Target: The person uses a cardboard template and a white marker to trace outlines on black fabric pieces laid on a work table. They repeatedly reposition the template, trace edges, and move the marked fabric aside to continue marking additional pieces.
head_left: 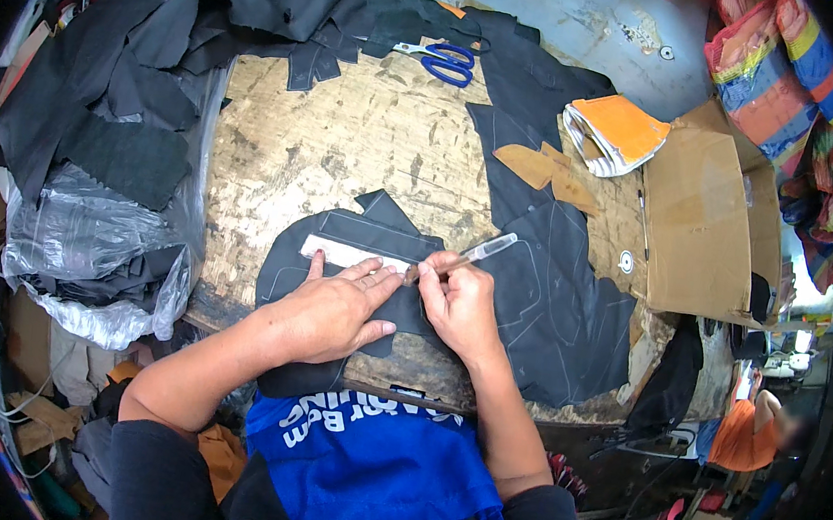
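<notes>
My left hand (348,304) lies flat with its fingers spread, pressing a narrow white strip (338,252) onto a piece of black sheet material (288,254). My right hand (458,298) pinches a slim pen with a clear barrel (490,249). The pen's point is hidden by the fingers, close to the right end of the strip. Pale drawn lines mark the black piece and the larger black sheet (560,312) to its right. Farther off, scissors with blue handles (449,62) rest partly on black material, blades pointing left.
Tan pattern pieces (548,174) and a folded orange-and-white item (614,134) lie right of the worn wooden tabletop (337,144). A cardboard box (694,225) stands beyond them. Black scraps (126,66) and a clear plastic bag (90,251) crowd the left. Another person in orange (746,432) is at far right.
</notes>
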### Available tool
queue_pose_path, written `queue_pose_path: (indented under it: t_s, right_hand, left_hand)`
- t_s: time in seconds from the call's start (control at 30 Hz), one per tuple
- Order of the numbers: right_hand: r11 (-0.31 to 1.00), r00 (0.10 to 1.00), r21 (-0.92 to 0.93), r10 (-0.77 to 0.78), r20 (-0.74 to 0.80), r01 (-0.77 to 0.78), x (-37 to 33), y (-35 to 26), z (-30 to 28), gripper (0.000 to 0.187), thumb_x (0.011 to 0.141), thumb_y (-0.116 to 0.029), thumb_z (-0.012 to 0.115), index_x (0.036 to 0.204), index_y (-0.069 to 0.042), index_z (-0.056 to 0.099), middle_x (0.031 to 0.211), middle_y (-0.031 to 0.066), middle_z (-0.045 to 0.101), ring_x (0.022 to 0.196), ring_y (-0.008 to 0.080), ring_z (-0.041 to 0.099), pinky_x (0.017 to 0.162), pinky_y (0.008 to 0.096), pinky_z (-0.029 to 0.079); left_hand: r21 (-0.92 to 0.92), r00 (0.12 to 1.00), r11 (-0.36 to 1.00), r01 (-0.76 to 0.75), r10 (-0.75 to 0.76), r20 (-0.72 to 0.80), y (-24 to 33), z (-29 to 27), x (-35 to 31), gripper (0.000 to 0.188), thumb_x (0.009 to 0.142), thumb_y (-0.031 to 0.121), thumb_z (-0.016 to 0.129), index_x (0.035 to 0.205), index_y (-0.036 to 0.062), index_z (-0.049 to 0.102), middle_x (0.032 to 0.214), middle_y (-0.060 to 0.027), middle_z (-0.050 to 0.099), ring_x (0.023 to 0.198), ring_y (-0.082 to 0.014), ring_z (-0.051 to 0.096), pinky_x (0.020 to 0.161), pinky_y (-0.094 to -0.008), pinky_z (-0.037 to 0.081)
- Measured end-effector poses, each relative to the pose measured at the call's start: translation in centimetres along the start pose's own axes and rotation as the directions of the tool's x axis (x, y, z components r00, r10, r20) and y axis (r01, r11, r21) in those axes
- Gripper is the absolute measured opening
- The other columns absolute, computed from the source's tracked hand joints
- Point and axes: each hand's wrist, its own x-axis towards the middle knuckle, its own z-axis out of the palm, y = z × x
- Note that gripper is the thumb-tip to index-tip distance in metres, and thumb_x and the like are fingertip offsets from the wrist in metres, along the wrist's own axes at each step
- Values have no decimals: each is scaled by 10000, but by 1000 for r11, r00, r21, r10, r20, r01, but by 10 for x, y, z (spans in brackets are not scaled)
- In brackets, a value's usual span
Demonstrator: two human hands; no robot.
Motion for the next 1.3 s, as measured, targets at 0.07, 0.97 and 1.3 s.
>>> queue_pose_path:
  t_s: [0.07, 0.97, 1.3]
  right_hand:
    - [996, 984, -9, -84, -155, 84, 3, 3, 5, 100, 849, -57, 617, 841, 42, 608, 761, 176, 634, 614, 259, 639, 563, 320, 493]
    - [942, 978, 326, -10, -208, 79, -12, 22, 25, 102, 904, -62, 569, 889, 36, 593, 852, 118, 658, 741, 168, 638, 681, 274, 512]
    - [725, 957, 688, 204, -206, -6, -9, 28, 22, 155, 929, -83, 563, 973, 65, 568, 839, 108, 632, 755, 157, 657, 680, 248, 551]
  left_hand:
    - [38, 1000, 999, 12, -11, -14, 0, 7, -1, 602, 927, 374, 482, 1397, 32, 326, 1449, -163, 349, 1372, -306, 276, 1026, -708, 150]
    - [88, 990, 996, 1, 12, -143, 17, 55, -42, 738, 847, 502, 564, 1377, 22, 382, 1460, -143, 346, 1391, -255, 254, 1028, -713, 58]
    - [153, 955, 988, 18, 29, -297, -5, 48, -4, 732, 841, 494, 571, 1396, 66, 362, 1466, -101, 344, 1381, -243, 274, 1052, -679, 83]
